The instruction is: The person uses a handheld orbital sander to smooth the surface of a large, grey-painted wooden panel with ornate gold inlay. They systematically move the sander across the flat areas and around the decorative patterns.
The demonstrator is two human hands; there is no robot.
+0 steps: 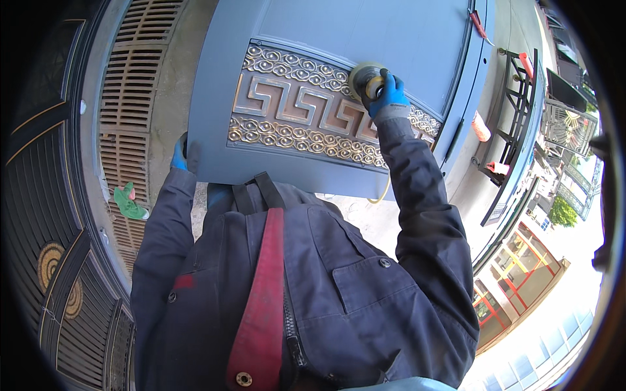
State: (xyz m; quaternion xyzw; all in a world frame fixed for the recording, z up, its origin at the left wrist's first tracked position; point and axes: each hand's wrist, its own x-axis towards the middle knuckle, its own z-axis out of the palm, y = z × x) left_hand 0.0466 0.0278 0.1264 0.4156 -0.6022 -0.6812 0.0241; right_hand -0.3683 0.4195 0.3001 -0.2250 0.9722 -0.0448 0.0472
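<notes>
A blue-grey door panel (225, 78) lies in front of me, its raised band of gold-toned ornament (297, 104) crossing it in a key pattern between two rows of curls. My right hand (391, 92), in a blue glove, is closed round a round-pad sander (364, 79). The sander's pad is over the upper edge of the ornament, where it meets the flat panel; I cannot tell whether it touches. A yellow hose (381, 193) hangs at the panel's near edge. My left hand (180, 156), also gloved, grips the panel's near left edge, fingers partly hidden.
Drain gratings (138, 78) run along the left, with a green and pink cloth (129, 202) on them. Beyond stands a dark metal gate (39, 176). A red-handled tool (479, 26) lies on the panel's far right. Black metal frames (515, 117) and red-white rolls (480, 126) are to the right.
</notes>
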